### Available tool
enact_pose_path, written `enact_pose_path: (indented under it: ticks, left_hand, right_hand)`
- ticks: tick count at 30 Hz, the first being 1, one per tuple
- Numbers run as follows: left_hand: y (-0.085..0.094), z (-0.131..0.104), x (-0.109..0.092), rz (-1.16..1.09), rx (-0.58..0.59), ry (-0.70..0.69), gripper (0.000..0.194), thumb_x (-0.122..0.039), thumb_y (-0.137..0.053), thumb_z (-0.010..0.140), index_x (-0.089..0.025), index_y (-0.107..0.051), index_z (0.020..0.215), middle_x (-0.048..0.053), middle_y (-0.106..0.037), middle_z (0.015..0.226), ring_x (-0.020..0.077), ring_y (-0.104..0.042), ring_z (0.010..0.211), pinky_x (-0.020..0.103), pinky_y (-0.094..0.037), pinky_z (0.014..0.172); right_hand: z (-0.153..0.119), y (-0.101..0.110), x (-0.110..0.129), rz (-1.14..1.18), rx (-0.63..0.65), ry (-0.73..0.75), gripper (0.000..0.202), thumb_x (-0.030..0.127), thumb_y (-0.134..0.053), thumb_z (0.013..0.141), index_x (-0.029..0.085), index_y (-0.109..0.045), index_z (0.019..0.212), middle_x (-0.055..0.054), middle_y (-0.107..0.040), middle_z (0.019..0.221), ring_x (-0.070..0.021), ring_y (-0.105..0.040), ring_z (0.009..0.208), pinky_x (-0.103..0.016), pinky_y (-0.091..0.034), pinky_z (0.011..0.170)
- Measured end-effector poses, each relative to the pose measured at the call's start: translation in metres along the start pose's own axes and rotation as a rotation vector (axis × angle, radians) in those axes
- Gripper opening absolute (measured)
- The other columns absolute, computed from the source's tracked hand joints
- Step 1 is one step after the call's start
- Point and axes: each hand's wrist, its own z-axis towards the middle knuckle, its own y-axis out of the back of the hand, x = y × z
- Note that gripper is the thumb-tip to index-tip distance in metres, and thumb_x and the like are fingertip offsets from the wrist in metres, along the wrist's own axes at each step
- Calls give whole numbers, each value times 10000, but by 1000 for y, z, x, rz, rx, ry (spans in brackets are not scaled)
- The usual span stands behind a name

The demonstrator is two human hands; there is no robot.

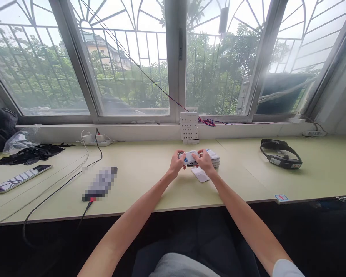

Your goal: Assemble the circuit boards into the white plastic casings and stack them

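Above the table, a small white flat rectangular piece with blue print (189, 156) is held between both hands. My left hand (177, 164) pinches its left end, thumb on top. Its right end is gripped by my right hand (204, 161), also thumb on top. A stack of similar white flat pieces (215, 157) sits just beyond my right hand and is partly covered by it. Under the right wrist lies a single white rounded-corner piece (200, 175) on the table. What the pieces are exactly is too small to tell.
A white panel with rows of holes (189, 127) leans at the sill. To the right is a black headband device (285, 156). On the left lie a blurred-out device on a cable (100, 184), a phone (21, 179), black strips (31, 154) and a power strip (99, 143).
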Motion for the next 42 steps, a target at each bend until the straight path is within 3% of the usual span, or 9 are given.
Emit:
enact_pose_path:
  ticks: [9, 20, 27, 36, 42]
  left_hand:
    - [0, 0, 0, -4, -11, 10, 229, -283, -613, 842, -180, -527, 1027, -4, -544, 719, 87, -498, 472, 215, -430, 399]
    - [0, 2, 3, -23, 20, -10, 220, -356, -597, 870, -189, -518, 990, -27, -517, 653, 85, -479, 460, 202, -405, 393]
    - [0, 0, 0, -55, 35, 8, 233, -316, -631, 841, -192, -520, 1004, -29, -526, 672, 84, -498, 486, 197, -403, 409]
    - [0, 0, -1, -14, -9, 3, 192, -300, -615, 864, -186, -522, 989, -31, -508, 704, 65, -473, 467, 193, -392, 390]
    - [0, 2, 1, -24, -25, 13, 191, -347, -588, 902, -186, -514, 972, -49, -470, 671, 51, -437, 430, 187, -384, 369]
  right_hand:
    - [-1, 1, 2, -68, 32, 26, 244, 360, -656, 864, 230, -462, 935, 10, -624, 717, -135, -579, 411, -248, -432, 366]
    - [-2, 2, 4, -44, 39, 22, 269, 364, -692, 837, 230, -477, 928, 5, -622, 705, -144, -581, 442, -254, -434, 373]
    - [-4, 2, 5, 122, 169, -57, 262, 387, -638, 875, 235, -448, 969, 47, -572, 617, -113, -491, 378, -229, -361, 347]
    - [-4, 2, 3, 226, 245, -39, 307, 331, -584, 872, 218, -451, 1124, 57, -561, 651, -107, -508, 413, -231, -408, 398]
    - [-7, 2, 6, 217, 265, -48, 301, 322, -584, 867, 211, -449, 1112, 61, -549, 660, -102, -508, 417, -236, -430, 420]
